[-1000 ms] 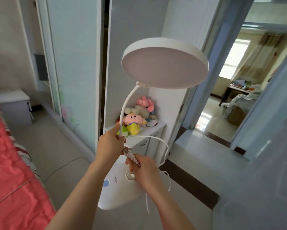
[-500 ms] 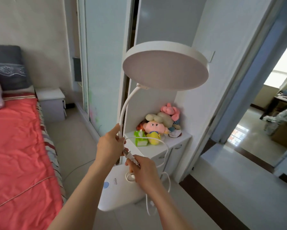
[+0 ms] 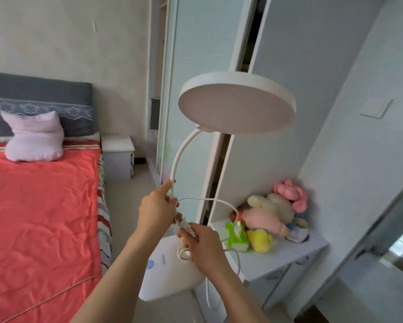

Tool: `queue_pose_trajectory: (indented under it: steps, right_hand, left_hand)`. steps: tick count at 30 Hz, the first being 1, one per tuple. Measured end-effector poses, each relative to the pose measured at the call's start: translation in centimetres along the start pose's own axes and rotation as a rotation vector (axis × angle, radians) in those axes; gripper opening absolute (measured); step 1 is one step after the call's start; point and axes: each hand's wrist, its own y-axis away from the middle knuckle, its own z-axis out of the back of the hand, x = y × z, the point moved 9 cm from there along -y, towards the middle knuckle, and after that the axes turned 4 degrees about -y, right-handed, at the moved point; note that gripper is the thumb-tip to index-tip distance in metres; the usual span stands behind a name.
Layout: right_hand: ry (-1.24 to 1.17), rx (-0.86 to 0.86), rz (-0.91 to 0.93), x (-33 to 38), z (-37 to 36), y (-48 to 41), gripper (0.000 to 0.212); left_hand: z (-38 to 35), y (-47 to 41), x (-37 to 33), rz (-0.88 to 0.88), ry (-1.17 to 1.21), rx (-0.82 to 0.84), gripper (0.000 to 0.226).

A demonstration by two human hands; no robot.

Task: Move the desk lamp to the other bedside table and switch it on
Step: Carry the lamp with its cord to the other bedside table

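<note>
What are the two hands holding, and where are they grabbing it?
The left hand grips the white desk lamp by the lower part of its bendy neck. The right hand pinches the lamp's plug and cord.

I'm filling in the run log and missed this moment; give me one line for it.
stage: carrying | left hand: grips desk lamp neck | right hand: holds plug and cord | lamp: off, airborne | bedside table: ahead, beside bed

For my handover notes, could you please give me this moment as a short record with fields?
lamp: carried in the air, unlit, head up, base low
left hand: gripping the lamp's neck
right hand: holding the plug and cord
bedside table: beside the bed, top bare
</note>
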Motion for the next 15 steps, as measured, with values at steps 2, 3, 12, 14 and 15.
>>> queue_pose_trajectory:
  steps: [2, 3, 12, 14, 15]
  right_hand:
    - [-0.006, 0.030, 0.021, 0.4, -1.1, -2.4, 0.026]
    - [-0.007, 0.033, 0.024, 0.6, -1.3, -3.2, 0.026]
    - [-0.024, 0.130, 0.080, 1.1, -4.0, -10.4, 0.026]
    - [-0.041, 0.150, 0.091, 1.0, -4.3, -11.8, 0.027]
    - [-0.053, 0.159, 0.098, 1.0, -4.5, -12.8, 0.027]
  left_hand:
    - [0.7, -2.3, 0.5, 0.001, 0.000, -0.038, 0.051]
    - [1.0, -3.0, 0.5, -0.002, 0.002, -0.044, 0.052]
    - [2.3, -9.1, 2.0, 0.031, 0.028, -0.148, 0.048]
    - [2.3, -10.2, 2.1, 0.029, 0.022, -0.160, 0.047]
    - [2.3, -11.0, 2.0, 0.029, 0.017, -0.168, 0.045]
